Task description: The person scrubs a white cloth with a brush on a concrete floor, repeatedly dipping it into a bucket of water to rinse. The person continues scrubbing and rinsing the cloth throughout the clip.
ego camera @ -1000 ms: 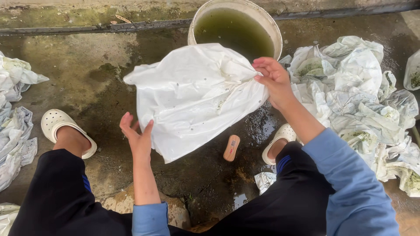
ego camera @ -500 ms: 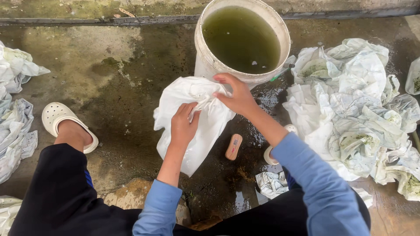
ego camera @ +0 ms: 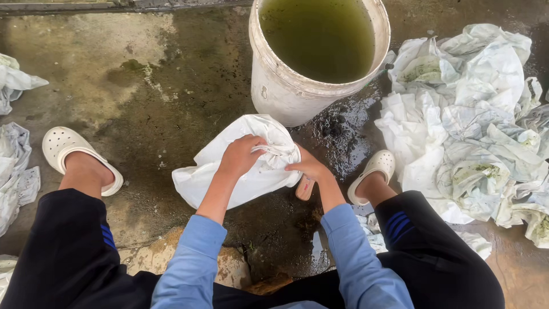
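Person is squatting on the wet concrete floor [ego camera: 143, 86], knees spread, looking straight down. Both hands are working a white bag [ego camera: 229, 171] that is lying bunched on the floor just near of the bucket [ego camera: 286, 91]. Left hand [ego camera: 240, 155] is curling down over the gathered top of the bag, fingers closed into the folds. Right hand [ego camera: 309, 169] is pinching the bag's right edge; its fingertips are tucking under the plastic, so how tightly it is closing cannot be told. A small brush [ego camera: 304, 187] is lying just beside the right hand, mostly hidden by the wrist. The bucket, holding murky green water, is being cut off by the far frame edge. A pile [ego camera: 474, 131] of crumpled white bags with green smears is spreading at right, running out of frame. More bags [ego camera: 14, 166] are showing at the left edge, only partly visible. Cream clogs [ego camera: 68, 150] are on both feet; the right one is partly covered by the trouser leg.
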